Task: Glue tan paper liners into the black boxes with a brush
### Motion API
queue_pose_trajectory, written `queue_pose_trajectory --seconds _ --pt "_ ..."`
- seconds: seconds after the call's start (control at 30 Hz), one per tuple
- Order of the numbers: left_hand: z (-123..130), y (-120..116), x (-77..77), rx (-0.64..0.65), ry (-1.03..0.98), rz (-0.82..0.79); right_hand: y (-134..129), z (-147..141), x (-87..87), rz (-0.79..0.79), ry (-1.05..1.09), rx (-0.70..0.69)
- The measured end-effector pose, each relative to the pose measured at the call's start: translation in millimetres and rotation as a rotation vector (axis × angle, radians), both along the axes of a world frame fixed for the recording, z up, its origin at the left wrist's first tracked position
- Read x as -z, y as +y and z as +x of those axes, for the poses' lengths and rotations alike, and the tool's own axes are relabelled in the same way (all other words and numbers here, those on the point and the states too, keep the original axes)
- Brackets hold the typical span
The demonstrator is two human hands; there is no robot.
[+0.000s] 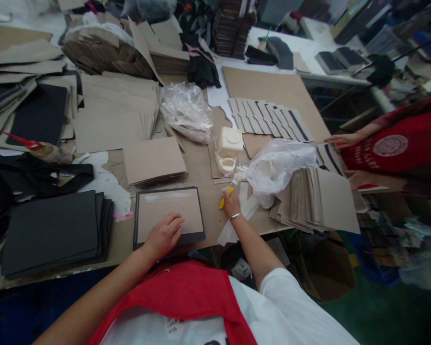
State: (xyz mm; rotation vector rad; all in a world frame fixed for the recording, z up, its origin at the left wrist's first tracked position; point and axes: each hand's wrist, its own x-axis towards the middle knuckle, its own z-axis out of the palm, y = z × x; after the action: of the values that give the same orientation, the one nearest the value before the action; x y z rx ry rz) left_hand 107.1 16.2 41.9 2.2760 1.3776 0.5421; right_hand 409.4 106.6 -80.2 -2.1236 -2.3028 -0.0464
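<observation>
My left hand (165, 235) lies with fingers stretched on a tan cardboard panel (154, 218). That panel rests on a slightly larger black sheet (190, 237), whose dark border shows around it. Shiny wet streaks run along the panel's far edge. My right hand (231, 203) grips a yellow-handled paintbrush (228, 192), its bristles pointing away from me. Just beyond the bristles stands a cut-open whitish plastic jug (231, 143), its opening smeared with a pale substance. A stack of cardboard panels (156, 160) sits behind the black sheet.
Black sheets (53, 235) are piled at the left. Crumpled clear plastic (187, 110), a white plastic bag (280, 165) and upright cardboard pieces (319, 201) crowd the worktable. A red-handled brush (39, 147) lies far left. At the right, a co-worker's hands (348, 139) touch black-striped cardboard pieces.
</observation>
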Motion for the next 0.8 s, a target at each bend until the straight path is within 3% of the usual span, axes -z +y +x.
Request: queue_pose_trajectory --seconds 0.13,0.37,0.53,0.63,0.8 --pt "5 -1 0.6 0.011 -0.057 -0.046 -3 0 -1.0 -0.016 -0.002 -0.047" --pt "12 3 0.9 -0.003 -0.136 -0.082 3 1 -0.6 0.046 0.002 0.005" --pt "10 6 4.8 -0.043 -0.229 -0.158 0 4 -5.5 0.097 0.045 -0.112" --pt "19 16 3.5 -0.102 -0.335 -0.259 -4 -5 -18.6 0.130 0.075 -0.159" --pt "55 58 -5.2 -0.357 -0.580 -0.518 -7 -42 -61.0 0.325 0.271 -0.290"
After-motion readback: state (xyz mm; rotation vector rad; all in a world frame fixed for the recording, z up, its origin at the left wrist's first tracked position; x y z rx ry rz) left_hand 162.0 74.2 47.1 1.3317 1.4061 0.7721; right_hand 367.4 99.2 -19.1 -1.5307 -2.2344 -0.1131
